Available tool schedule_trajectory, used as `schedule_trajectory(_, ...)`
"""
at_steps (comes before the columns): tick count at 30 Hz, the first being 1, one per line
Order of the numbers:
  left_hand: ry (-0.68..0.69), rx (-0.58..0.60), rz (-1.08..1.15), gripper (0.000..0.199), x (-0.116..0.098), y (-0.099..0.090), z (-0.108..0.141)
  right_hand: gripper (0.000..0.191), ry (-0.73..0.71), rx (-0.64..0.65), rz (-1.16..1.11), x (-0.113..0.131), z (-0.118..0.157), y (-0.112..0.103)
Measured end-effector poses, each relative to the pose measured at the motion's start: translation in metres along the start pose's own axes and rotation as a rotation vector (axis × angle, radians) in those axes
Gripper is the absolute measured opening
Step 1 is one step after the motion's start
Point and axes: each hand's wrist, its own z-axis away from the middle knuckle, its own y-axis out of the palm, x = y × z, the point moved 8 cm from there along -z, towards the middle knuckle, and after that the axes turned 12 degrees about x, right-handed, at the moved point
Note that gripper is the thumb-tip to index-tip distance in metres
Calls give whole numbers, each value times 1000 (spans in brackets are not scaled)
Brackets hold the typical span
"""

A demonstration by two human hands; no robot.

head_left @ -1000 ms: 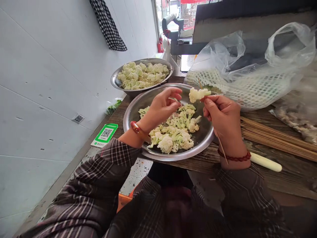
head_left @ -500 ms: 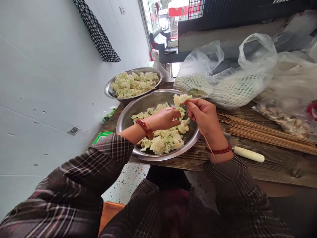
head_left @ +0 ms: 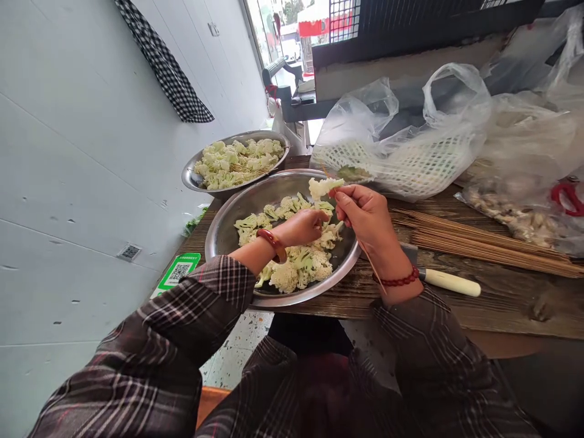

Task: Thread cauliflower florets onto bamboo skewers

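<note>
My right hand (head_left: 366, 213) is closed round a thin bamboo skewer (head_left: 373, 267), whose long end slants down past my wrist. A cauliflower floret (head_left: 322, 188) is at the skewer's upper end, beside my thumb and forefinger. My left hand (head_left: 302, 227) hangs over the near metal bowl (head_left: 219, 228), its fingers curled in among the florets. What those fingers hold, if anything, is hidden. Loose cauliflower pieces (head_left: 292, 274) lie in this bowl, below and around my left hand.
Behind stands a second metal bowl (head_left: 191, 177) heaped with cauliflower and skewers. Bamboo skewers (head_left: 483, 243) lie to the right, near a pale-handled knife (head_left: 451, 282). Clear plastic bags (head_left: 410, 158) crowd the back of the wooden table (head_left: 502, 304). A green QR card (head_left: 179, 272) is at left.
The fingers of my left hand have curled in more over the florets. My right hand keeps its hold on the skewer and floret. The whole view has shifted slightly.
</note>
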Motion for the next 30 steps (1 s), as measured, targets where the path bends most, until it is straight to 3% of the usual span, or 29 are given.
schedule_trajectory(4,52,66,112,31,6,-7,4,27,-14,-6,2,-2,1,-1)
schedule_trajectory(11,84,149,-14,19,0,-10,13,23,-27,7,-26,-4,1,-1)
schedule_trajectory(15,91,156,129,24,-2,-6,13,24,-21,8,-17,-5,1,-1)
schedule_trajectory(20,125,164,293,2,-6,2,9,26,-20,9,-9,-4,1,-1)
schedule_trajectory(23,101,92,444,9,-5,-6,9,24,-18,-5,-25,-5,1,-1)
schedule_trajectory(27,58,-103,674,7,0,-33,19,20,-29,-14,-68,-7,1,-2)
schedule_trajectory(30,70,-193,811,17,1,-48,29,18,-29,1,-93,-7,1,-1)
